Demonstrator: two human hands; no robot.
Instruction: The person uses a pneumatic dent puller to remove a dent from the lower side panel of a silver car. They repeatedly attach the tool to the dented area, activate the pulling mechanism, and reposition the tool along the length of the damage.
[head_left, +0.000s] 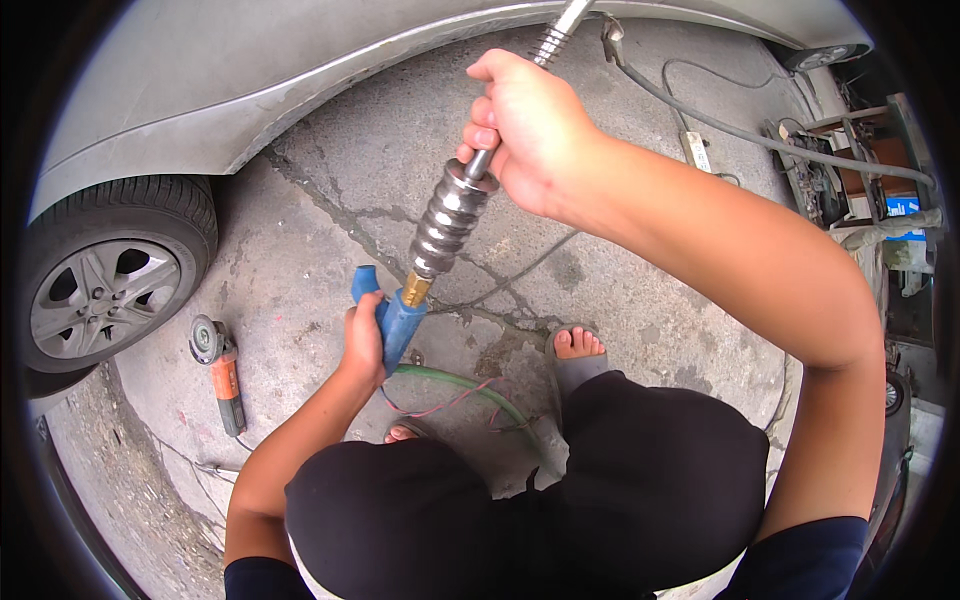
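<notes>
I hold a slide hammer slantwise in front of me, its tip running out of the top of the view. Its ridged, shiny metal weight (453,218) sits low on the rod, close to a brass fitting (416,290) and a blue handle (402,328). My left hand (364,335) is closed round the blue handle; part of its grip is hidden. Higher up, my right hand (532,125) wraps its fingers round the bare rod above the weight. A spring coil (550,45) shows on the rod just beyond that hand.
A silver car (200,90) with its wheel (105,290) stands ahead and to the left. An orange angle grinder (225,375) lies on the cracked concrete. A green hose (450,378) runs between my feet. A grey cable (740,140) and cluttered shelving (860,130) are at the right.
</notes>
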